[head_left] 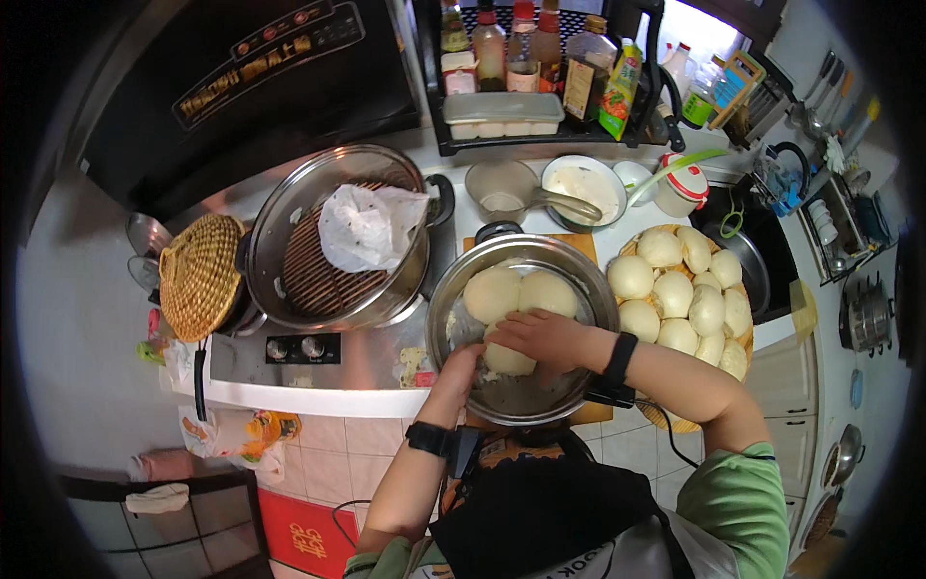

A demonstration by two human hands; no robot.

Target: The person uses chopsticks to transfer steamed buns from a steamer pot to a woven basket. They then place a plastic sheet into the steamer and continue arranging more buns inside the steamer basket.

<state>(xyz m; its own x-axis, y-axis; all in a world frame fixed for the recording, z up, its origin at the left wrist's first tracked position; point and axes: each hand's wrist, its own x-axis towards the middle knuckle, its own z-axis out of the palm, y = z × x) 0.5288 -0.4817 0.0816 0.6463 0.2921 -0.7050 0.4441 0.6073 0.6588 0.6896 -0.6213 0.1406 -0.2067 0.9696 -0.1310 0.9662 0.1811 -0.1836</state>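
A wide steel pot point(522, 402) stands on a wooden board in front of me, with several pale steamed buns point(492, 293) inside. My right hand point(539, 334) reaches in from the right, its fingers spread over the top of the nearest bun point(508, 356). Against the left side of that bun rests my left hand point(461, 369), its fingertips partly hidden. Whether either hand grips the bun cannot be told. More buns are heaped on a woven bamboo tray point(655, 418) to the right of the pot.
A large steamer pot point(271, 297) with a slatted rack and a crumpled white cloth point(369, 228) stands on the stove at left. Behind the buns' pot are a ladle-like scoop point(500, 189), a white bowl point(586, 184) and a red-lidded jar point(680, 189). A black rack point(499, 146) holds bottles.
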